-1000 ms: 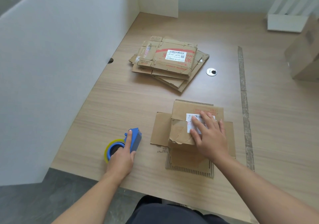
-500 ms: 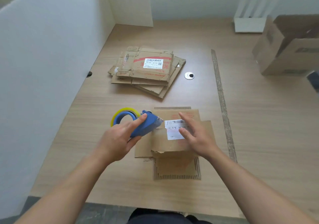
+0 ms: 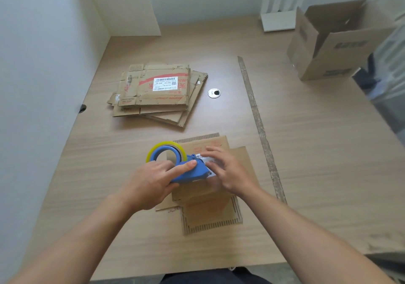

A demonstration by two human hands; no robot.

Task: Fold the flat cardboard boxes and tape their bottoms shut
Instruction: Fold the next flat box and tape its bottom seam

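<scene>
A small cardboard box [image 3: 203, 196] stands bottom up near the table's front edge, its lower flaps spread flat on the wood. My left hand [image 3: 151, 180] grips a blue tape dispenser [image 3: 188, 169] with a yellowish tape roll [image 3: 153, 152] and holds it over the box's folded bottom. My right hand [image 3: 228, 172] rests on the box at the dispenser's tip, fingers spread over the white label [image 3: 208, 160]. Whether its fingertips pinch the tape end is hidden. A stack of flat cardboard boxes [image 3: 157, 93] lies farther back.
A large open cardboard box [image 3: 328, 45] stands at the table's far right. A round cable grommet [image 3: 214, 93] sits right of the flat stack, and a strip of tape residue [image 3: 258, 121] runs front to back. White partitions [image 3: 43, 64] wall the left side.
My left hand lifted the dispenser off the table at the left and carried it right, over the box. My right hand stayed on the box's bottom, near the label.
</scene>
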